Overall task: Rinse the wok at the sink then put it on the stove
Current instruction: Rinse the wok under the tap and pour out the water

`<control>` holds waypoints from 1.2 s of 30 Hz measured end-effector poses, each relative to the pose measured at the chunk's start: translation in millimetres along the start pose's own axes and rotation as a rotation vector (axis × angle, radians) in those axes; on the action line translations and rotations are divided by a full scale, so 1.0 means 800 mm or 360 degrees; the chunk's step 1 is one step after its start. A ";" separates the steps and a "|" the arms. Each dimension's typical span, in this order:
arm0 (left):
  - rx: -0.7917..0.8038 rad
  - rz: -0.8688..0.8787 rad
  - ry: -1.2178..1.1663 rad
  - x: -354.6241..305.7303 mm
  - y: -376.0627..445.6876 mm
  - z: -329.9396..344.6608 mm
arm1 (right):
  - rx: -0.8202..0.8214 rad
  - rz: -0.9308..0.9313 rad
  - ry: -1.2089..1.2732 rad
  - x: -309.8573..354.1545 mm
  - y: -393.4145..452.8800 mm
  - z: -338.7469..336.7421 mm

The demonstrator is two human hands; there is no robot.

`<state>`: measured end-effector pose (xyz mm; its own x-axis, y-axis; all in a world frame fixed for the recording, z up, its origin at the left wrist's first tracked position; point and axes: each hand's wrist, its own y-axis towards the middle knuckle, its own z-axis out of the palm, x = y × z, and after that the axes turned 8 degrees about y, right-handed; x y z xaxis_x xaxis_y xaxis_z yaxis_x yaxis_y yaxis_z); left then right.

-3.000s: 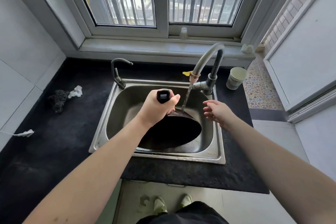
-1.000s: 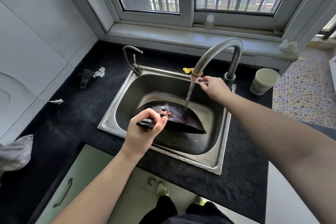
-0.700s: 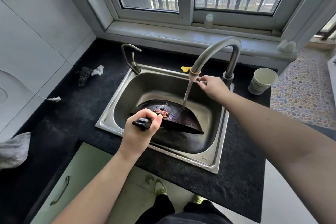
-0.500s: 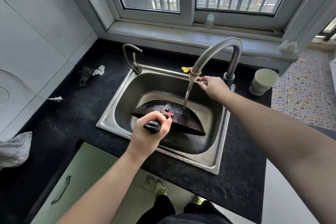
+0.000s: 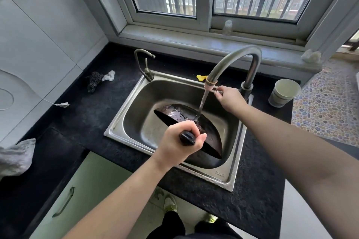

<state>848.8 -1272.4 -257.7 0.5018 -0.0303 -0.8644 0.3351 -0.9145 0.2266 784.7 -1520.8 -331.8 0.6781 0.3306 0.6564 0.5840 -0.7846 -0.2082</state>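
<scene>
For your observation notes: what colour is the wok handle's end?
Black, glossy handle, seen from the head camera.

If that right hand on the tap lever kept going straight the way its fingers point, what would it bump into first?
Probably the falling water stream just under the pinkish spout tip of the tall curved steel faucet. The right hand grips the faucet's thin lever, fingers pointing left toward the stream, though depth is hard to judge.

The rectangular brushed stainless-steel sink point(image 5: 231, 178) has a dull satin sheen, as does the tall curved grey metal tap point(image 5: 233, 58). The dark round metal wok point(image 5: 209, 137) looks wet and glossy, its black handle point(image 5: 187, 137) smooth plastic. The black speckled stone countertop point(image 5: 252, 196) is rough and matt; the pale ribbed paper cup point(image 5: 282, 92) is matt
</scene>
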 end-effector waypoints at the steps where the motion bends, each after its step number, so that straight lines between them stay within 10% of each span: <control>1: 0.0043 0.0022 0.0017 0.000 0.000 0.000 | -0.0004 0.0000 0.0004 0.000 0.000 0.001; 28: 0.0102 0.0015 0.0024 0.008 0.007 0.003 | 0.0032 0.0029 0.0033 0.004 -0.004 -0.005; 36: -0.0266 -0.0132 -0.0067 0.016 0.031 -0.025 | 0.0034 0.0015 0.0018 0.005 -0.005 -0.007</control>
<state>879.7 -1287.2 -253.8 0.4342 0.0224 -0.9005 0.5035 -0.8350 0.2219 782.3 -1519.2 -324.2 0.6788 0.3171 0.6623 0.5870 -0.7762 -0.2300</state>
